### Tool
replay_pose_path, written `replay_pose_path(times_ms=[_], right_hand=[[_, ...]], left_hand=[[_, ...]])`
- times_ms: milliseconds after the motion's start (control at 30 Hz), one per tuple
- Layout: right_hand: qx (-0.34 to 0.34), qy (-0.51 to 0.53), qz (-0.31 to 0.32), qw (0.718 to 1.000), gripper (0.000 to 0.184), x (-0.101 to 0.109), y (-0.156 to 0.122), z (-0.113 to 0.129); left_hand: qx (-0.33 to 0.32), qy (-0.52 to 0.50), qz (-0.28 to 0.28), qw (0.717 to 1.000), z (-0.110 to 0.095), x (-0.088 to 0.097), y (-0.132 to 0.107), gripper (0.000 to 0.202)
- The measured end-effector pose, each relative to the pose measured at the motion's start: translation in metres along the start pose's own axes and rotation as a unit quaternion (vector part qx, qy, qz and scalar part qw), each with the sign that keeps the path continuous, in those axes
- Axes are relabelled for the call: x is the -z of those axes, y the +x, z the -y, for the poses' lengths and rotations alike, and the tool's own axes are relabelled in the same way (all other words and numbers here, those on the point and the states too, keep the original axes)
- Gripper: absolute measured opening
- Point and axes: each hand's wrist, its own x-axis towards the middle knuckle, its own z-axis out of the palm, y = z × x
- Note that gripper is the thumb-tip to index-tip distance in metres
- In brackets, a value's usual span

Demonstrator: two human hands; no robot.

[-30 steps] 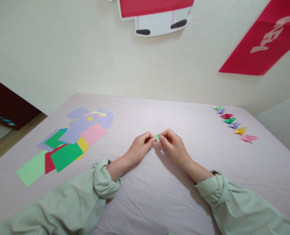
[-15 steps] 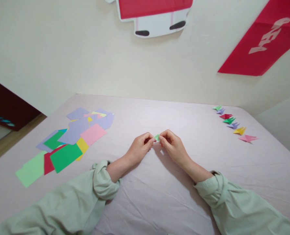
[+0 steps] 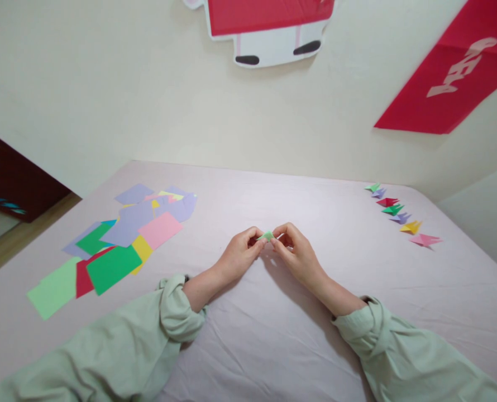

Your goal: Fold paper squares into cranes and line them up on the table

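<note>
Between my two hands is a small folded piece of light green paper (image 3: pixel 267 236), held just above the table. My left hand (image 3: pixel 243 248) pinches its left end between thumb and fingers. On the other side my right hand (image 3: pixel 294 248) grips the right end, thumb in front and fingers bent behind. The fingertips hide parts of the paper's edges, so its full shape does not show.
Loose coloured paper sheets (image 3: pixel 114 270) lie overlapping on the left of the cloth-covered table (image 3: pixel 248 335). Several small folded paper figures (image 3: pixel 411 226) stand in a slanting row at the right. A pale wall (image 3: pixel 168 100) rises behind the table's far edge.
The light green paper has turned slightly and shows more of its pointed, folded shape. My fingers have shifted a little on it; both hands stay in nearly the same place.
</note>
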Motion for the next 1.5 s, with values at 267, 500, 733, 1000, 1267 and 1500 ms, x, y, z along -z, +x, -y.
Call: replay_pose_path(times_ms=[267,500,733,1000,1267,1500], right_hand=[[0.002,-0.006,0.005,1.0,0.014,0.0004,0.0011,-0.002],[-0.025,0.013,0.001,1.0,0.015,-0.0011,0.0012,-0.0011],[-0.04,0.014,-0.003,0.999,0.016,-0.0021,0.0009,-0.0002],[-0.046,0.021,-0.013,0.999,0.015,-0.004,0.0003,-0.0036],[-0.024,-0.007,-0.011,1.0,0.014,-0.0048,-0.0013,0.0009],[-0.05,0.043,-0.01,0.998,0.013,-0.0076,-0.0009,-0.0045]], left_hand=[[0.007,-0.025,0.005,1.0,0.001,-0.0014,-0.0007,0.013],[0.013,-0.037,0.009,0.999,-0.0005,-0.002,-0.0018,0.014],[0.0,-0.023,0.008,1.0,-0.0014,-0.0022,-0.0027,0.014],[-0.003,-0.021,0.009,1.0,0.0016,-0.002,-0.0021,0.014],[0.038,-0.072,0.001,0.997,0.0026,-0.0035,-0.0013,0.023],[0.038,-0.066,0.0,0.997,0.0028,-0.0033,-0.0018,0.024]])
